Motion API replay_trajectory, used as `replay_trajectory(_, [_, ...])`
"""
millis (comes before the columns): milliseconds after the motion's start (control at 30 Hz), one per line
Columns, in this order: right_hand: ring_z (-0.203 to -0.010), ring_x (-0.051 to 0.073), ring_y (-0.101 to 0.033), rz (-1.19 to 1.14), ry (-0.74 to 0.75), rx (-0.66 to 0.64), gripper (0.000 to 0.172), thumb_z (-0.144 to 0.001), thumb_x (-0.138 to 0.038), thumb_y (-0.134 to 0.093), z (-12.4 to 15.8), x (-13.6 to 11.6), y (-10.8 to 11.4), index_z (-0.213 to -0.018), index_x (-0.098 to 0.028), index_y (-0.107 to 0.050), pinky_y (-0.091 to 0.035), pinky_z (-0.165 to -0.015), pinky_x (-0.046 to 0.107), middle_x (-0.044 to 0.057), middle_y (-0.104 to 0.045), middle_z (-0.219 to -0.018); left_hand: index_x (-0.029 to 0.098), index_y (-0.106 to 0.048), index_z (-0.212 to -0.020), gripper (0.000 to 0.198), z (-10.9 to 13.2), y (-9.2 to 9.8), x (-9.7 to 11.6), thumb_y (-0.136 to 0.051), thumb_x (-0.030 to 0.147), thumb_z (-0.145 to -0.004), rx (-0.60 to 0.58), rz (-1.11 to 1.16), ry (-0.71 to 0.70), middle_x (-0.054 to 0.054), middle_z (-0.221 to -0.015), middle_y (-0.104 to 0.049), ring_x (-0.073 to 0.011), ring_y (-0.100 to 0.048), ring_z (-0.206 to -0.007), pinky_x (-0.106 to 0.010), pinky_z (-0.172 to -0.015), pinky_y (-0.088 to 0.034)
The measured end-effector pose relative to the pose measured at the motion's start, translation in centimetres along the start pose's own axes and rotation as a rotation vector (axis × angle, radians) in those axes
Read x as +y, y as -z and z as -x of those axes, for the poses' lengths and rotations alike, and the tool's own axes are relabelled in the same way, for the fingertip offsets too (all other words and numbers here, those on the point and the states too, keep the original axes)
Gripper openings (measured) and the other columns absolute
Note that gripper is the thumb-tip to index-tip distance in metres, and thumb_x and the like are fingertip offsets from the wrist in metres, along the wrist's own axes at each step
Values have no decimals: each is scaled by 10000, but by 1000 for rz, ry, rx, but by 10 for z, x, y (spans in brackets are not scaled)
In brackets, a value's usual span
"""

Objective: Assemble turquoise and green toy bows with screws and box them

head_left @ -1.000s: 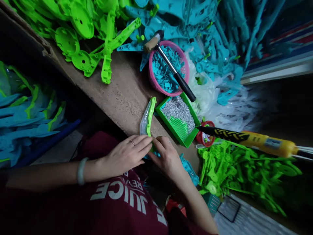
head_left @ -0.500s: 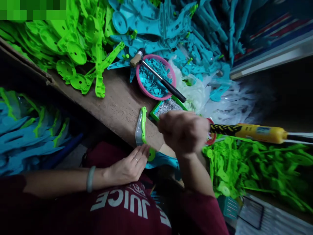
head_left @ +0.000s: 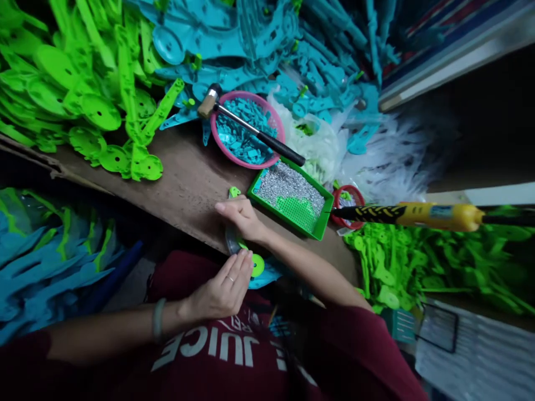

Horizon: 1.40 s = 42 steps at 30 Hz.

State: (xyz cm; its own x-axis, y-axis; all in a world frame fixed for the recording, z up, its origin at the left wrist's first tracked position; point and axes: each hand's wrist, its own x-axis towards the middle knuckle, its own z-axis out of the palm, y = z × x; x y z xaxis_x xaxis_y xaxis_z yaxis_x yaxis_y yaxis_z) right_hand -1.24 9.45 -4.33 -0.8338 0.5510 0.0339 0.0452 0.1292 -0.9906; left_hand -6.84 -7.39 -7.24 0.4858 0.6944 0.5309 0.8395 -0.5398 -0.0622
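Note:
A long plastic part (head_left: pixel 233 192), bright green with a translucent grey side, lies at the bench's front edge. A green round end (head_left: pixel 258 265) and a blue section (head_left: pixel 267 277) show at its near side. My left hand (head_left: pixel 223 284), fingers together and straight, presses over the near end. Above the part's middle is my right hand (head_left: pixel 241 218), its fingers curled and thumb pointing left; whatever it pinches is hidden. A yellow and black power screwdriver (head_left: pixel 438 216) hangs level to the right, apart from both hands. The green tray (head_left: pixel 286 220) of small silver screws sits beyond my right forearm.
A hammer (head_left: pixel 259 133) rests across a pink basket (head_left: pixel 215 133) of small blue pieces. Green parts (head_left: pixel 100 111) pile up at left, blue parts (head_left: pixel 251 33) at the back, more green pieces (head_left: pixel 401 267) at right. A small red basket (head_left: pixel 355 195) stands behind the screwdriver's tip.
My right hand has moved left and down from the screw tray to the plastic part, uncovering the tray. My left hand stays on the part's near end. The view has shifted slightly.

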Motion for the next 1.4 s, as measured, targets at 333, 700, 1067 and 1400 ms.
replay_trajectory(333, [-357,71,-188,-394,32,742,663,-899,-649,-507,88,-71,12,-445,-238,-254,-212,-343,235,-75,-180,-420,0,-636,-1229,311,-13,-16,-20,-478,75,-972,24,298,67,-215,-1192,-723,-311,-675,-1170,-420,-970,-564])
replay_trajectory(700, [-420,81,-318,-118,287,1252,420,-955,-351,-503,145,-52,55,-560,-217,-456,-321,-405,200,-63,-325,-527,17,-710,-1082,236,-29,-10,-30,-519,60,-950,9,206,-46,-187,-1090,-747,-284,-698,-1053,-403,-929,-546])
replay_trajectory(1067, [-631,157,-647,36,235,878,461,-731,-473,-774,102,-38,173,-1118,-312,-581,-565,-634,325,-54,-643,-709,99,-704,-1112,384,-96,-8,-54,-399,327,-1064,-167,453,-117,-136,-1205,-722,-265,-652,-1165,-424,-1022,-490])
replay_trajectory(1400, [-421,120,-572,-136,300,903,278,-856,-459,-628,123,-51,156,-1022,-276,-501,-502,-428,253,-91,-570,-576,148,-557,-1397,606,-177,-78,-116,-314,582,-1050,-548,646,-420,-103,-1375,-655,-239,-621,-1261,-416,-1167,-332])
